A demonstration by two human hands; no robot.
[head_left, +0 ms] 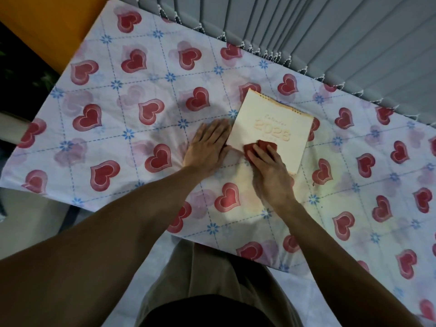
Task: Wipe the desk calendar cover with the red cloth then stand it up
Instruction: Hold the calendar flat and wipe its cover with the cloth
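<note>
A cream desk calendar (266, 119) lies flat on the table, cover up, with its spiral binding along the far edge. My right hand (271, 171) presses a small red cloth (266, 146) onto the near left part of the cover. Only the cloth's far edge shows past my fingers. My left hand (210, 145) lies flat on the table with its fingers spread, touching the calendar's left edge.
The table wears a white tablecloth (141, 128) printed with red hearts and blue flowers. Grey vertical blinds (342, 38) hang close behind the far edge. An orange surface (47, 27) shows at the far left. My legs stand at the near edge.
</note>
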